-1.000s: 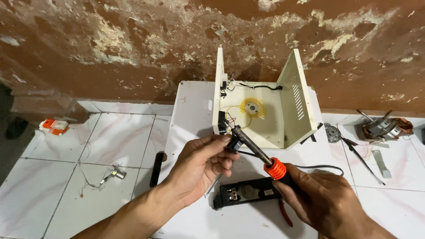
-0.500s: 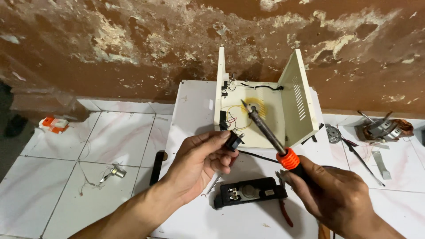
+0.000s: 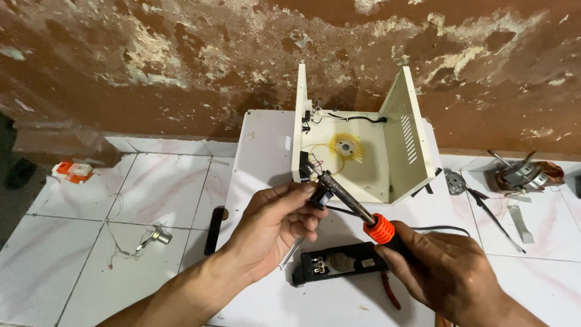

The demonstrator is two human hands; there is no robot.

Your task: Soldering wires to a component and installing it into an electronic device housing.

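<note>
My left hand [image 3: 272,224] pinches a small black component [image 3: 321,197] with a dark wire trailing from it. My right hand [image 3: 451,272] grips a soldering iron [image 3: 363,215] with a black handle and orange collar. Its metal tip points up-left and meets the black component near the left wall of an open cream metal casing [image 3: 399,139]. Inside the casing I see a yellow stained round spot and thin wires. Below my hands lies a black rectangular panel [image 3: 339,263] on a white board [image 3: 260,151].
White tiled floor [image 3: 151,188] runs along a peeling brown wall. A black bar [image 3: 213,230] lies left of the board, a small metal part with wires [image 3: 156,236] further left, an orange-white item [image 3: 74,171] far left. A motor [image 3: 525,174], a round part and black tools lie at right.
The soldering iron dropped back down and left from inside the casing, so its tip now rests at the black component in my left hand. My left hand shifted slightly.
</note>
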